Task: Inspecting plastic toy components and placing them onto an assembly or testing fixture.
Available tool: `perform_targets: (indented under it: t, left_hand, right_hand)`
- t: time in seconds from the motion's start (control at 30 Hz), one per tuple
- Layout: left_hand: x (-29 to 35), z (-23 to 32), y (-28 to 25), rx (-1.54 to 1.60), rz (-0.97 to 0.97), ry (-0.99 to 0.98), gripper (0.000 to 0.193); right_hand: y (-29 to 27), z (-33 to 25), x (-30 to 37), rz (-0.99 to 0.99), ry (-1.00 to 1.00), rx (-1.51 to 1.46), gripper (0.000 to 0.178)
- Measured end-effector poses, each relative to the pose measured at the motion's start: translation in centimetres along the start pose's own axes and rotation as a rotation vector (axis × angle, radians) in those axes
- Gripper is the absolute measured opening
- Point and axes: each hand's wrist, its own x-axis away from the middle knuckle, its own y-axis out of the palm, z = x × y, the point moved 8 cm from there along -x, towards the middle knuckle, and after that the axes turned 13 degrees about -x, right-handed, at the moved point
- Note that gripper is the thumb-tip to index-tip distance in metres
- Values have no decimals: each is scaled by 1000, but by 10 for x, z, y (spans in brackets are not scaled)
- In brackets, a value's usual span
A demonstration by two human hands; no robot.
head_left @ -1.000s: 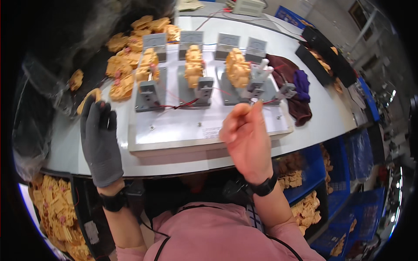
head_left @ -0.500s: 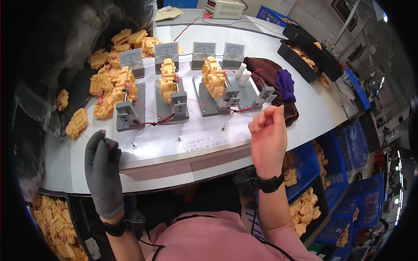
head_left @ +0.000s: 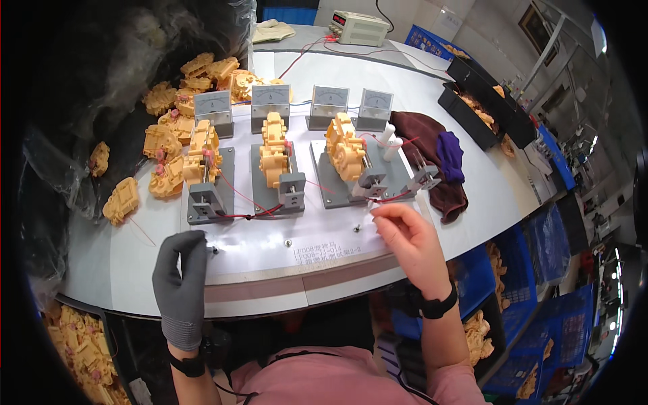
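My left hand (head_left: 181,280), in a grey glove, is at the board's front left corner beside a small screw (head_left: 214,250). Its thumb and fingertips are pinched together; anything between them is too small to make out. My bare right hand (head_left: 415,246) has its fingertips drawn together just in front of the red wires (head_left: 391,198) on the right-hand test fixture (head_left: 331,192); what they pinch is unclear. Yellow plastic gearboxes stand on the left fixture (head_left: 202,158), the middle fixture (head_left: 273,158) and the right one (head_left: 345,152). A loose yellow gearbox (head_left: 121,200) with a thin wire lies left.
Several analog meters (head_left: 271,101) stand behind the fixtures. More gearboxes (head_left: 162,142) are heaped at the left. A brown cloth (head_left: 418,131), a purple cloth (head_left: 449,156) and black bins (head_left: 466,111) are at the right. A power supply (head_left: 358,28) sits at the back.
My left hand has shifted right, and its fingers now curl into a pinch. The right hand has come left, from the fixture's right post to its red wires. The whole view has tilted slightly.
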Motion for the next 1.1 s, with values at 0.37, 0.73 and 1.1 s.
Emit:
perform_targets:
  t: [0.37, 0.73, 1.1]
  left_hand:
    - [4, -6, 6, -254, -78, 129, 17]
    - [4, -11, 12, -251, -84, 105, 26]
    - [0, -3, 12, -346, -75, 156, 27]
  right_hand:
    - [25, -14, -8, -152, -404, 532, 12]
    - [23, -14, -6, -119, -412, 617, 12]
    - [24, -14, -5, -108, -390, 622, 16]
